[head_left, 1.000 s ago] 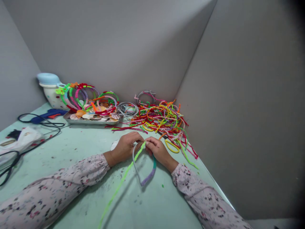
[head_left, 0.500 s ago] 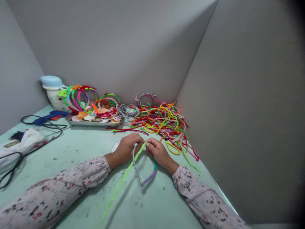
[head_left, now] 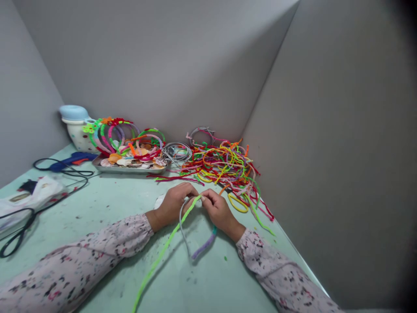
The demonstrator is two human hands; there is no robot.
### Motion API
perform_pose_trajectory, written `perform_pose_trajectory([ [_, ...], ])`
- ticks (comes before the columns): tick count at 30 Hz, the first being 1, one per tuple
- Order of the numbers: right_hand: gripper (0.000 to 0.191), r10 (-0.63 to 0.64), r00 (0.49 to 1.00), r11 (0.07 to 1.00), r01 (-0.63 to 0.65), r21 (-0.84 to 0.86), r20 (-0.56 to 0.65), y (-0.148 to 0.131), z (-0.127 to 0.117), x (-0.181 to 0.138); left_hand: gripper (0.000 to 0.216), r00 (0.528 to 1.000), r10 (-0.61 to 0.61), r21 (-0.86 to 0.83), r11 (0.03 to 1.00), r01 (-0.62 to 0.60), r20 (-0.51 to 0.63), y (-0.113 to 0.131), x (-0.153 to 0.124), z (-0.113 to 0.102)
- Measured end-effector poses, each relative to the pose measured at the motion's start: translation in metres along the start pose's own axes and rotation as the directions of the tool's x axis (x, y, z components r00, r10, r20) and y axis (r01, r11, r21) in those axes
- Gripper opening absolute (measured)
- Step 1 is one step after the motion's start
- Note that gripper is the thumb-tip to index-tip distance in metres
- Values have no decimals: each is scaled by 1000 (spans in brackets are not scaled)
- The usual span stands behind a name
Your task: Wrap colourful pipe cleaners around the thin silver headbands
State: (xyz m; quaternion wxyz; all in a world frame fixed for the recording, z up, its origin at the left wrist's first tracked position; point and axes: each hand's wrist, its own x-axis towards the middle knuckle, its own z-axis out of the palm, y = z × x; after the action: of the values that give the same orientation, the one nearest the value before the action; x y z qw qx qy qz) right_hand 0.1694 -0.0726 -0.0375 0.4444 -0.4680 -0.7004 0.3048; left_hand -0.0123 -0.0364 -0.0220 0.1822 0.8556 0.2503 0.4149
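Note:
My left hand (head_left: 174, 205) and my right hand (head_left: 219, 211) meet above the table, fingertips pinched close together. Between them runs a grey wire loop (head_left: 181, 226), part of it wrapped in purple and teal fuzzy pipe cleaner (head_left: 204, 248). A lime-green pipe cleaner (head_left: 163, 252) starts at the fingertips and its long tail hangs down toward the near edge. My left fingers are closed on the wire, partly hidden behind the green strand. My right thumb and fingers pinch the loop where the green end meets it.
A tangle of coloured pipe cleaners (head_left: 224, 163) lies behind my right hand. Further left are coiled wire (head_left: 177, 152), a metal tray (head_left: 130, 170) of shells and wrapped hoops, a blue-lidded container (head_left: 78, 132), a blue glue gun (head_left: 70, 161) with black cable, and a white plastic bag (head_left: 42, 191).
Both hands stay nearly in place, still pinching. The wire loop has tilted slightly, and the green tail has swung a little. The whole view has shifted slightly.

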Motion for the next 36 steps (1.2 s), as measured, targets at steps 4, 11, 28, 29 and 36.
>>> perform_pose_trajectory([
  [4,14,-24,1000,999,24,-35,11,-2,0,-1,16,1000,-4,-7,1000,5,11,0,-1,0],
  [11,16,-65,998,995,66,-78,16,-7,1,-2,15,1000,-25,9,1000,25,6,-1,-3,2],
  [28,18,-3,999,998,0,67,44,-1,3,0,13,996,-73,33,997,75,-48,5,-1,6],
  [29,18,11,999,995,-15,96,45,1,2,1,11,997,-69,22,997,70,-35,5,-1,6],
  [36,18,94,994,976,-102,190,53,14,-5,8,17,986,-159,-125,981,152,-50,6,4,2],
])
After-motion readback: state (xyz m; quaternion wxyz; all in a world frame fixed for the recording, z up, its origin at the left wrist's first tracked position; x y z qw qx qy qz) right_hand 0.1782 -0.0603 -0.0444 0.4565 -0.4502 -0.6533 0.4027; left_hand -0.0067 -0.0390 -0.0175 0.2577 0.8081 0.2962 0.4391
